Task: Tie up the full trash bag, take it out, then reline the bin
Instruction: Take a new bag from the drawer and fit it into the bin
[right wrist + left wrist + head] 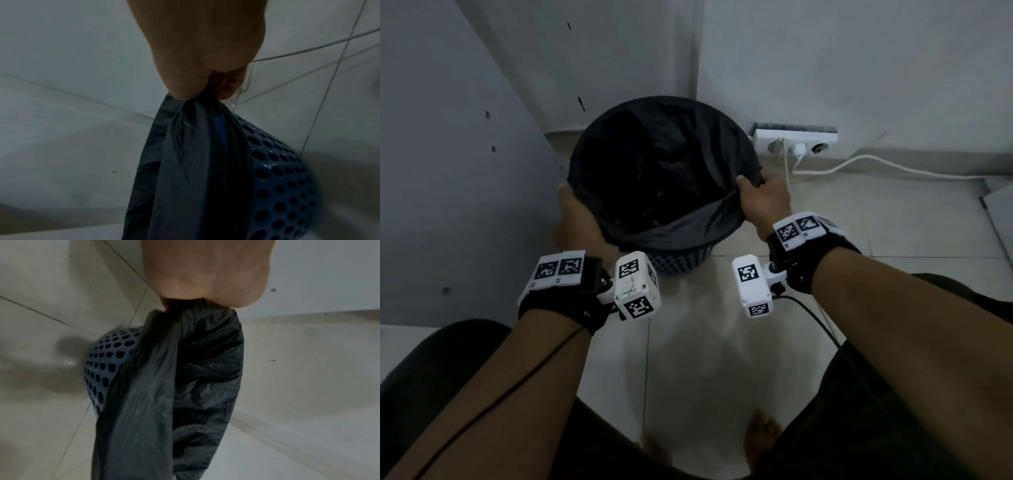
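Observation:
A round blue perforated bin [681, 262] stands on the tiled floor in a corner, lined with a black trash bag [654, 164] whose mouth gapes open. My left hand [575, 212] grips the bag's edge at the bin's left rim. My right hand [760, 197] pinches the bag's edge at the right rim, thumb on top. In the left wrist view the left hand [205, 293] holds gathered black plastic [185, 369] over the bin wall [104, 363]. In the right wrist view the right hand [197, 78] holds bunched bag film [185, 154] beside the bin wall [277, 178].
A white power strip [794, 140] with a plug and a white cable [893, 168] lies on the floor right behind the bin. Walls [465, 137] close in at the left and back. My bare feet [762, 435] and dark-clad knees are below on pale tiles.

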Motion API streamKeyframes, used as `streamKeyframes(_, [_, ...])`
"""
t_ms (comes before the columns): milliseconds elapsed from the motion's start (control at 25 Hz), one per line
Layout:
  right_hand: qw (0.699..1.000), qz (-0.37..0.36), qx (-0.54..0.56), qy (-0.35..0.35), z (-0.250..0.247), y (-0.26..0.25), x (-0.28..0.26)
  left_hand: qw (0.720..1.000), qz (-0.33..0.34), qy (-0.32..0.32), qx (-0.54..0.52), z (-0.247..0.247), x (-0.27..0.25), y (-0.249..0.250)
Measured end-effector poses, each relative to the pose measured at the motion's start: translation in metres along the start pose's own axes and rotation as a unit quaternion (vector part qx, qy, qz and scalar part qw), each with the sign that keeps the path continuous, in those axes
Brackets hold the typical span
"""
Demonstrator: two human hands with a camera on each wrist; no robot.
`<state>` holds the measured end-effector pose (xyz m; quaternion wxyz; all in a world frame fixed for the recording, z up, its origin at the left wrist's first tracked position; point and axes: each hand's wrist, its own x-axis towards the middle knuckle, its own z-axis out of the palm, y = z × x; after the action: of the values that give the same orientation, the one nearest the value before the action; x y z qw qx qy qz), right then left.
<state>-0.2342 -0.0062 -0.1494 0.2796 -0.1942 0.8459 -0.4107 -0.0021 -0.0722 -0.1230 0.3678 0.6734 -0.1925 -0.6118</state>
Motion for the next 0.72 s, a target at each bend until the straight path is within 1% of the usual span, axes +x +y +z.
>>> streamKeyframes(40, [1.0, 0.01, 0.026, 0.014, 0.001, -0.001, 0.002, 0.999, -0.009, -0.047, -0.023, 0.0, 0.0, 0.004])
streamKeyframes(80, [0.998, 0.019, 0.048, 0.024, 0.0, -0.003, 0.002, 0.998, -0.019, -0.063, -0.01, -0.002, -0.001, 0.005])
streamKeyframes(160, [0.994, 0.041, 0.095, 0.028, -0.003, -0.008, 0.006, 0.997, -0.036, -0.047, 0.053, -0.007, 0.003, 0.008])
streamKeyframes(200, [0.992, 0.05, 0.116, 0.023, -0.005, -0.011, 0.01, 0.996, -0.041, -0.045, 0.069, -0.008, 0.002, 0.01])
streamKeyframes(280, [0.984, 0.074, 0.161, 0.014, -0.013, -0.023, 0.014, 0.995, -0.04, -0.07, 0.053, -0.004, 0.0, 0.015])
streamKeyframes(360, [0.969, 0.106, 0.222, -0.001, -0.02, -0.037, 0.016, 0.994, -0.046, -0.093, 0.037, 0.003, -0.009, 0.026])
streamKeyframes(400, [0.967, 0.115, 0.228, -0.011, -0.022, -0.043, 0.014, 0.992, -0.058, -0.104, 0.033, 0.005, -0.014, 0.034])
streamKeyframes(480, [0.968, 0.137, 0.205, -0.047, -0.023, -0.052, 0.006, 0.988, -0.073, -0.129, 0.033, 0.009, -0.024, 0.046])
streamKeyframes(560, [0.948, 0.181, 0.244, -0.091, -0.024, -0.054, -0.003, 0.988, -0.075, -0.135, 0.028, 0.015, -0.032, 0.055])
streamKeyframes(640, [0.908, 0.223, 0.337, -0.112, -0.025, -0.051, -0.011, 0.986, -0.065, -0.148, 0.029, 0.018, -0.03, 0.058])
streamKeyframes(680, [0.891, 0.243, 0.366, -0.117, -0.025, -0.05, -0.012, 0.986, -0.06, -0.155, 0.03, 0.019, -0.029, 0.059])
streamKeyframes(720, [0.886, 0.247, 0.372, -0.126, -0.027, -0.05, -0.016, 0.986, -0.053, -0.154, 0.032, 0.02, -0.025, 0.059])
